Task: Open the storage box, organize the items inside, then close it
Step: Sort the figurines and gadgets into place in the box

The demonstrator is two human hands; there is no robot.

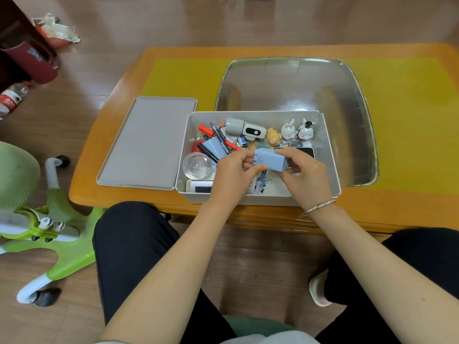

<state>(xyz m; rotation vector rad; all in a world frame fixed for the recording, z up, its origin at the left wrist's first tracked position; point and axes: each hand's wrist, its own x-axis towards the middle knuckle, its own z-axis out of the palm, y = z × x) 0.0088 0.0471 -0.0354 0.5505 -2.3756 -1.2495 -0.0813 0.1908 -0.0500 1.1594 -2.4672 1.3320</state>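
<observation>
Lid [149,142] off, flat at frame left of open storage box [330,170]; pens, figurines, clear dome inside. Blue charger [269,161] at frame centre above box, pinched between left hand [233,173] and right hand [304,173] fingers.

Both my forearms bare, reaching forward, converging. My left hand [233,170]: fingers curled, thumb and fingertips pinching left end of blue block [269,162]. My right hand [304,172]: fingers arched over block's top, thumb under right end, gripping. Bracelet [316,207] on my right wrist. Knuckles up, wrists slightly bent.
</observation>
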